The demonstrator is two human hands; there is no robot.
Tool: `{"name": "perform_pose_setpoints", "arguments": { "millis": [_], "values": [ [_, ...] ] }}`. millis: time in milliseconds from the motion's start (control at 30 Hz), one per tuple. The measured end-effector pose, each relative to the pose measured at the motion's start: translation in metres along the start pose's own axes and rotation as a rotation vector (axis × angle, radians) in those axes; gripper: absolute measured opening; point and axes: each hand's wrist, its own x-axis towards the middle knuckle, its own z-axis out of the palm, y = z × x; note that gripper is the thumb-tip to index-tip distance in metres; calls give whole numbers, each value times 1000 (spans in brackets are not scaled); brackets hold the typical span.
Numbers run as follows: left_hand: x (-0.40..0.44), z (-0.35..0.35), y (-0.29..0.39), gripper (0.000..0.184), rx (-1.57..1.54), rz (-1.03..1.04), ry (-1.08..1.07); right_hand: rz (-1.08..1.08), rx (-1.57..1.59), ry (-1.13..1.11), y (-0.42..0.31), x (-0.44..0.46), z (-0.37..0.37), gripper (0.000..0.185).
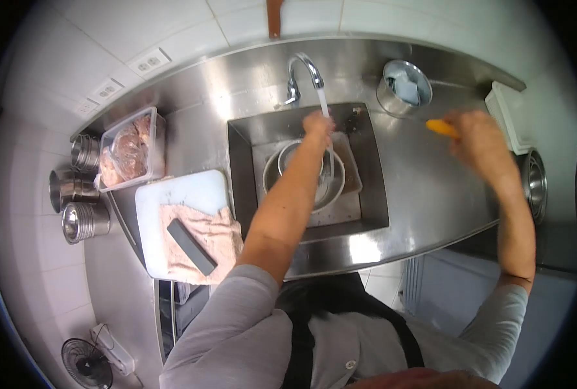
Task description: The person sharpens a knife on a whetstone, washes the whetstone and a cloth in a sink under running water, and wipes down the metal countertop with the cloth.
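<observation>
Under the running stream of the faucet [306, 68], my left hand [317, 124] is held over the sink with its fingers curled; whatever may be inside them is hidden. Below that wrist, metal bowls [335, 188] sit one within another in the steel sink [376, 188], partly covered by my forearm. My right hand [479, 139] is closed around a yellow-handled tool [441, 128], raised over the right side of the counter. The tool's kind cannot be made out. Near it stands a metal pot [395, 104] with a pale blue-grey item [405, 87] inside.
Left of the sink, a white cutting board [149, 194] bears a pink cloth [197, 259] and a dark grey sharpening-stone-like block [192, 247]. Behind it is a plastic tub [155, 152] of bagged meat [129, 152]. Metal containers [81, 220] line the left; a white bin [508, 120] stands right.
</observation>
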Motion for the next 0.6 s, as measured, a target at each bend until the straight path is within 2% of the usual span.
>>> {"name": "perform_pose_setpoints", "arguments": {
  "millis": [67,100,167,267,300,367,433,533,600],
  "values": [
    [0,23,-2,19,-125,-93,-26,-153,23,259,39,21,-20,30],
    [-5,32,-1,19,-170,-120,-35,-53,36,209,39,39,-40,29],
    [-10,37,4,22,-262,-175,-46,-123,45,282,55,79,-62,31],
    [-7,10,4,22,-198,-86,-181,-140,-64,284,64,150,-82,29],
    [-30,17,24,17,-371,-132,18,-180,-99,301,68,175,-83,27],
    [-30,-2,32,26,-277,-149,59,-172,-150,289,53,220,-88,23],
    [-37,-19,44,42,-236,-159,149,-273,-270,401,48,272,-74,21],
    [-21,-49,41,35,-153,-96,231,-321,-234,573,17,313,-60,19],
    [-14,-65,40,27,-160,-119,229,-303,-244,553,-10,317,-44,22]
  ]
}}
